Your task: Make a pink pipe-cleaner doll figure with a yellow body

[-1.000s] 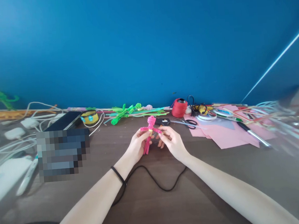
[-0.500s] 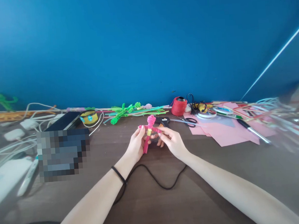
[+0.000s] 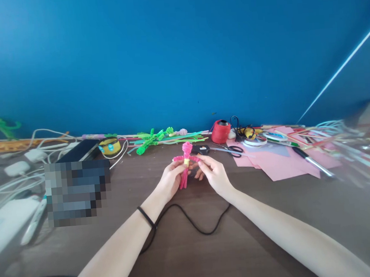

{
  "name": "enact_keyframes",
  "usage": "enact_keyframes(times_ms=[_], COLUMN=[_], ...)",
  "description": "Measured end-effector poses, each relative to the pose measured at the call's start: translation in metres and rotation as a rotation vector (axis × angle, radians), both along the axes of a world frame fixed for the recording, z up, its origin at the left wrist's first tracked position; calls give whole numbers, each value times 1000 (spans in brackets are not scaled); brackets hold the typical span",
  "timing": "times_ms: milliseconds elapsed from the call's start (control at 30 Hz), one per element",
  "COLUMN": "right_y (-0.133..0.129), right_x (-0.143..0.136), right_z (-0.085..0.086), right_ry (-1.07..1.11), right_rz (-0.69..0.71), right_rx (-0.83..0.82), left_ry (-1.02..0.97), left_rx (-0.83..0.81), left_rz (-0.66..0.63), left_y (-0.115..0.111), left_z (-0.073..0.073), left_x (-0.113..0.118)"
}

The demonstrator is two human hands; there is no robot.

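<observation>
A pink pipe-cleaner figure (image 3: 187, 149) stands upright between my hands, with a coiled head, two side arms, a yellow band at its middle and loose pink stems below. My left hand (image 3: 169, 180) is closed on its body, the thumb at the yellow band. With thumb and fingertips, my right hand (image 3: 213, 172) pinches the end of the figure's right-side arm. Some fingers of both hands are hidden behind the figure. Just beyond it lies a black glue gun (image 3: 201, 149), partly covered.
Green pipe-cleaner pieces (image 3: 149, 140) lie along the wall. Right of them are a red thread spool (image 3: 220, 131), scissors (image 3: 236, 151) and pink sheets (image 3: 278, 161). White cables (image 3: 45, 156) and a dark device (image 3: 80, 150) are at left. A black cord (image 3: 208, 232) crosses below my wrists.
My left thumb has moved from the end of the figure's left arm down to the yellow band. The figure has turned slightly; my right hand stays at the other arm.
</observation>
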State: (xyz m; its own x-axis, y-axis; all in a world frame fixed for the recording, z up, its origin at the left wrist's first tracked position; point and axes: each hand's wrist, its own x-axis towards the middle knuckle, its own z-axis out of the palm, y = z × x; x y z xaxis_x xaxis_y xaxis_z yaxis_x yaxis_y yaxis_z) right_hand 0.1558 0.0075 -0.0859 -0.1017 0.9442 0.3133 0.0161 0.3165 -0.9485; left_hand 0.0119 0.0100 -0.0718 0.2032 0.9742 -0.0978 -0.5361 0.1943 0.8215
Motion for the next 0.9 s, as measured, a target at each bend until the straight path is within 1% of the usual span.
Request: enact_keyframes(times_ms=[200,367,467,567,633,800,900], right_y=[1,0,-1,-3,-4,-5,-4], right_x=[1,0,-1,-2,-3,-4,-3], right_z=[0,3,4,5,7,7,5], right_ry=[-5,43,48,-34,-49,-23,-23], right_rz=[-11,-17,50,152,175,176,127], right_rx=[11,-23,-76,-121,-122,-90,-82], left_ry=[83,110,92,127,157,223,287], left_rx=[89,118,134,166,187,223,238], left_rz=[-55,-13,24,22,13,-19,13], left_y=[2,0,-1,-2,-2,-3,-3], left_z=[-8,-9,-8,-9,-10,-12,-9], left_x=[-1,-1,1,2,2,3,3])
